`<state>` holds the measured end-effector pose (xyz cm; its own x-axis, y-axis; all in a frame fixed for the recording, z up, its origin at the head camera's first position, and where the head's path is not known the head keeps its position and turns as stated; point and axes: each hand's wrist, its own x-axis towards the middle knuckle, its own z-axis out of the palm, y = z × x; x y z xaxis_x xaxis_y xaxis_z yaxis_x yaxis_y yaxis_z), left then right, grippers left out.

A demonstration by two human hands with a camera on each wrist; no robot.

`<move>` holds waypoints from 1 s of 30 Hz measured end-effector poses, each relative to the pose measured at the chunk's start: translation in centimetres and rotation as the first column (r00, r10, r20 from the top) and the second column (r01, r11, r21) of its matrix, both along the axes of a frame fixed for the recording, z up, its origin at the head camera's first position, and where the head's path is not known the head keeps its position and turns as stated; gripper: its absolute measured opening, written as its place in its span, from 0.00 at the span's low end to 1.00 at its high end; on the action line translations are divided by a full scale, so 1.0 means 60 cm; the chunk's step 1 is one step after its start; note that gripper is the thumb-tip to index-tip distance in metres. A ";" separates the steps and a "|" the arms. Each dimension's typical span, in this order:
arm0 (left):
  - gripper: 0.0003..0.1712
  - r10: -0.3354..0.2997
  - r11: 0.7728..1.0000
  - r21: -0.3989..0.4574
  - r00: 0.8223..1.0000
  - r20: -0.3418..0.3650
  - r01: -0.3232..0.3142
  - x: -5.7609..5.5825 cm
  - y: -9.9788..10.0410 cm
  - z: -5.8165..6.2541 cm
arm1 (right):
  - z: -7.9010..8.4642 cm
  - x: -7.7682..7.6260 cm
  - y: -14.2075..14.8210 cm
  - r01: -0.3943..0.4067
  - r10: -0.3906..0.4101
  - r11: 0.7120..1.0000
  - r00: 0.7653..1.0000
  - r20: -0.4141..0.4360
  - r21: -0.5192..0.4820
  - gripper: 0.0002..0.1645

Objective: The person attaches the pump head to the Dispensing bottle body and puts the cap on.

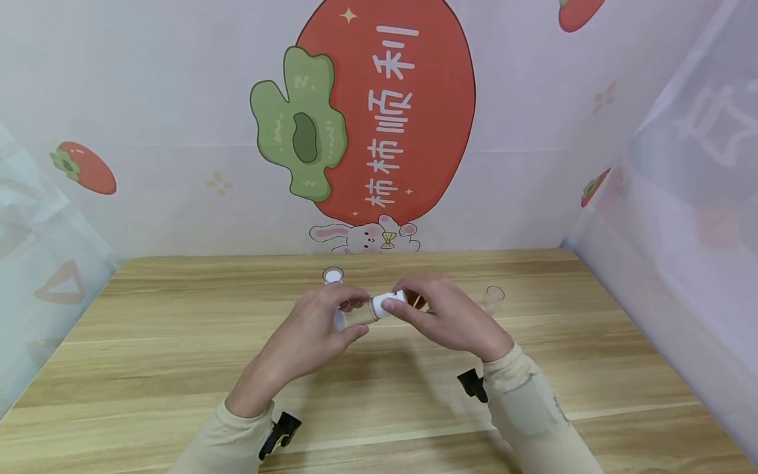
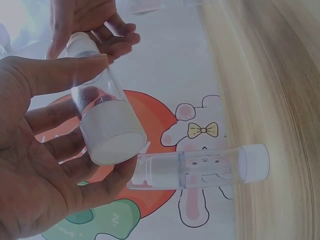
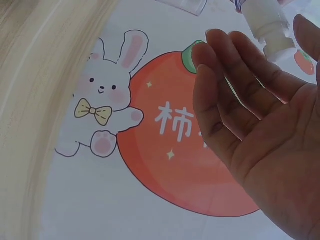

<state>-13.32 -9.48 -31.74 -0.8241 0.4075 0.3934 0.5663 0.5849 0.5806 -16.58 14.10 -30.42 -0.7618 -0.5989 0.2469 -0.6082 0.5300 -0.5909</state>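
My left hand point(image 1: 314, 327) holds a clear bottle point(image 2: 107, 117) with a whitish base, thumb on one side and fingers around the other. The bottle is tilted above the table, its white pump top point(image 1: 386, 305) toward my right hand point(image 1: 447, 313). Around that top, my right thumb and fingers stand apart, the thumb overlapping the white part in the head view. In the right wrist view the right fingers are loosely extended, with a gap between the thumb and the pump top. A second clear bottle point(image 2: 210, 167) with a white base stands on the table behind the left hand.
A thin transparent round piece point(image 1: 496, 293) sits on the wooden table point(image 1: 379, 408), beyond my right hand. A printed cloth backdrop point(image 1: 177, 85) rises along the table's back edge, and cloth walls flank both sides. Black wrist mounts point(image 1: 281, 434) are fixed at both sleeves.
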 end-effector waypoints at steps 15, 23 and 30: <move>0.20 0.006 1.000 -0.004 1.000 0.027 -0.006 -0.002 0.000 0.000 | -0.002 -0.004 0.011 -0.124 0.108 0.988 0.981 -0.164 -0.090 0.27; 0.20 0.004 1.000 -0.003 1.000 0.011 -0.004 -0.003 0.000 -0.001 | -0.001 -0.005 0.008 -0.150 0.132 0.985 0.974 -0.184 -0.088 0.25; 0.20 0.003 1.000 -0.004 1.000 -0.003 -0.003 -0.004 0.001 -0.002 | -0.001 -0.003 0.006 -0.151 0.134 0.985 0.976 -0.172 -0.087 0.21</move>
<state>-13.54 -9.43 -31.88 -0.8245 0.4064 0.3938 0.5659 0.5891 0.5768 -16.76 14.46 -30.48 -0.6143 -0.6644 0.4258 -0.7667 0.3750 -0.5210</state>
